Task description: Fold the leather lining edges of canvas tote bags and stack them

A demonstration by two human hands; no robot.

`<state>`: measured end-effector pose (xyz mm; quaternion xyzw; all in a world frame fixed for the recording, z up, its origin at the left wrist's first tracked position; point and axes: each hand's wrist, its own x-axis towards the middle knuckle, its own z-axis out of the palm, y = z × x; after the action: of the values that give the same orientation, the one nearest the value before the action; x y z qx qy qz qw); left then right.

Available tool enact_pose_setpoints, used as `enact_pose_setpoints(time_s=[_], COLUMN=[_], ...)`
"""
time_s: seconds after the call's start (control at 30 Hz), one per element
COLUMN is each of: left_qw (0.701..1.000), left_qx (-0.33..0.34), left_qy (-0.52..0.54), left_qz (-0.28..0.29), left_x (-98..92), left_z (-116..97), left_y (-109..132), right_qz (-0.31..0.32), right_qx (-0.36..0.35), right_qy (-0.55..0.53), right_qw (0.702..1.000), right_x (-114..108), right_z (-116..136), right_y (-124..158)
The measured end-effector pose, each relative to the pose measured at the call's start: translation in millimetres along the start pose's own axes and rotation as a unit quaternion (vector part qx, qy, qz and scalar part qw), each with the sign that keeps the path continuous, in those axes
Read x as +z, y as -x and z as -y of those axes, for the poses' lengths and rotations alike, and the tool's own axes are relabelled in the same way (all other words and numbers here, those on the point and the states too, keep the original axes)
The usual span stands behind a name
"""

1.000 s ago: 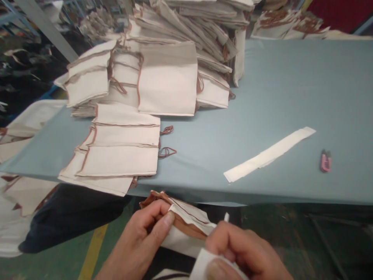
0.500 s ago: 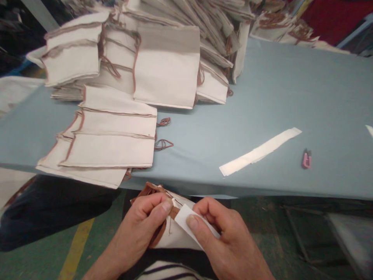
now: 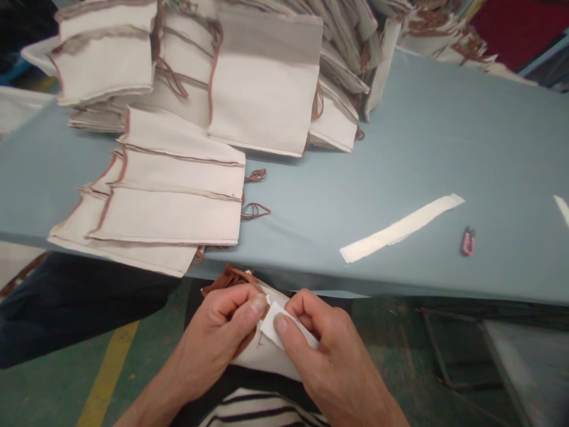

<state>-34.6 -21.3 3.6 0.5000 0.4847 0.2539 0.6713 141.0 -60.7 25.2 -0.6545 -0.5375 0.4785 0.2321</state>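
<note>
Pink object (image 3: pixel 467 242) too small to identify; bag stack (image 3: pixel 262 83) cut off at top; white slip (image 3: pixel 275 323) partly under right hand (image 3: pixel 331 350).

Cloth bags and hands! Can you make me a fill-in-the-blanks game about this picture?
1. The person's left hand holds a cloth bag with a ____ cord.
2. The right hand presses a small ____ piece against the bag.
3. A small ____ tool lies on the table, to the right of a long white strip.
4. A ____ line is painted on the green floor.

Missing words: brown, white, pink, yellow.
</note>
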Motion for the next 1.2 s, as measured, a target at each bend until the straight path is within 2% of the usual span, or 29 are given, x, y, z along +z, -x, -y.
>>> enact_pose_setpoints(time_s=[0.27, 0.6, 0.8, 0.87, 1.03, 1.2], left_qw=[1.0, 0.999, 0.991, 0.988, 0.995, 0.999], left_qx=[0.006, 0.017, -0.07, -0.074, -0.024, -0.014], left_qy=[-0.004, 0.002, 0.101, 0.119, 0.052, -0.033], left_qz=[0.004, 0.041, 0.054, 0.06, 0.076, 0.04], left_x=[-6.4, -13.3, -10.5, -11.2, -14.8, -11.6], left_z=[6, 15, 30, 33, 28, 15], left_y=[3, 1, 5, 6, 5, 7], right_qz=[0.012, 0.059, 0.067, 0.067, 0.066, 0.071], right_qx=[-0.005, 0.026, 0.038, 0.041, 0.032, 0.028], right_qy=[0.019, 0.007, -0.029, -0.032, -0.045, -0.058], right_qw=[1.0, 0.998, 0.997, 0.996, 0.996, 0.995], right_x=[0, 1, 0, 0, 2, 6], right_z=[14, 9, 6, 4, -2, -8], right_y=[-2, -2, 1, 1, 1, 0])
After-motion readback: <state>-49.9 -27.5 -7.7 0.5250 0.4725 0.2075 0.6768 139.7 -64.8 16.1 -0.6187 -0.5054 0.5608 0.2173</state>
